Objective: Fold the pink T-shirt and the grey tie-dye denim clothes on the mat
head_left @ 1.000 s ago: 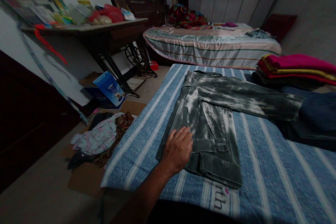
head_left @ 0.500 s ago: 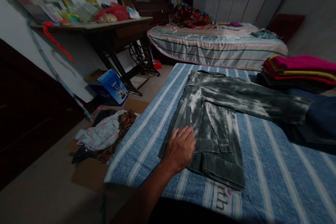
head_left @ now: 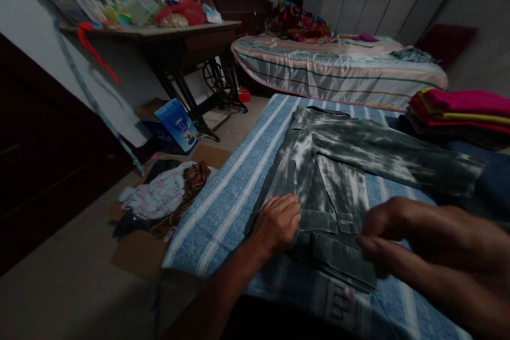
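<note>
A dark grey-green jacket [head_left: 306, 170] with pale mottled patches is spread on the blue striped bed cover [head_left: 223, 207]. One sleeve reaches out to the right, and the near end is folded over by the buttoned waistband. My left hand [head_left: 279, 220] lies flat on the lower left part of the jacket, fingers stretched out. At the right, close to the camera, my right hand [head_left: 434, 249] hovers over the jacket's lower right edge. Its fingers are curled with the thumb against the index finger; it is slightly blurred, and nothing shows in it.
Folded clothes [head_left: 466, 109] are stacked at the right, beside dark blue garments. On the left floor, crumpled cloths [head_left: 159, 191] lie on cardboard near a blue box [head_left: 177, 125]. A cluttered sewing table [head_left: 159, 34] stands behind, and another bed [head_left: 338, 71] is at the back.
My right hand has come into view from the right, over the jacket's near edge. My left hand stays on the jacket. The camera has shifted slightly.
</note>
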Demonstrator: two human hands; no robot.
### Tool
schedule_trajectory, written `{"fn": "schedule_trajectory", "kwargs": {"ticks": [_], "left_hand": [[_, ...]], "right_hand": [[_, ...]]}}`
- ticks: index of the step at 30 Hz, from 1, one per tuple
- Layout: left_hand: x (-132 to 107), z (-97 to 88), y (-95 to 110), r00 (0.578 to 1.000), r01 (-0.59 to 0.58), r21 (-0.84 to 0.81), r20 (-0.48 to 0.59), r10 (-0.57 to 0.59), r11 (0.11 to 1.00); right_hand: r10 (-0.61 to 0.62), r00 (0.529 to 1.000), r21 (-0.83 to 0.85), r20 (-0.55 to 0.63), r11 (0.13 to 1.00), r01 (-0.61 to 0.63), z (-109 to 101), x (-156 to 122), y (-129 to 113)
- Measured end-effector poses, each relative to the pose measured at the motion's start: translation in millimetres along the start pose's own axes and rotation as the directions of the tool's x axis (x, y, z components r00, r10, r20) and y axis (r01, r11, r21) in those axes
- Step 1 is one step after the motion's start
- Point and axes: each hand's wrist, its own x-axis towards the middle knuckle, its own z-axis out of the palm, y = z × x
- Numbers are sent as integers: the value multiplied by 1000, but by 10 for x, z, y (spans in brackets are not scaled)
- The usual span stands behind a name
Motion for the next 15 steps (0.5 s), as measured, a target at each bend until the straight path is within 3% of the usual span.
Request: {"fn": "schedule_trajectory", "kwargs": {"ticks": [4,10,15], "left_hand": [[-116,-195,-119,989,33,-32,-140,-37,999],[-374,-316,-297,960,212,3,-187,-208,977],[-475,-306,-306,860,449,-148,-197,-471,881]], "right_hand": [[32,991,64,133,997,-41,323,220,29],[-191,981,-289,48,937,196,903,-37,134],[-270,959,-292,82,914,282,1131,-32,106]]}}
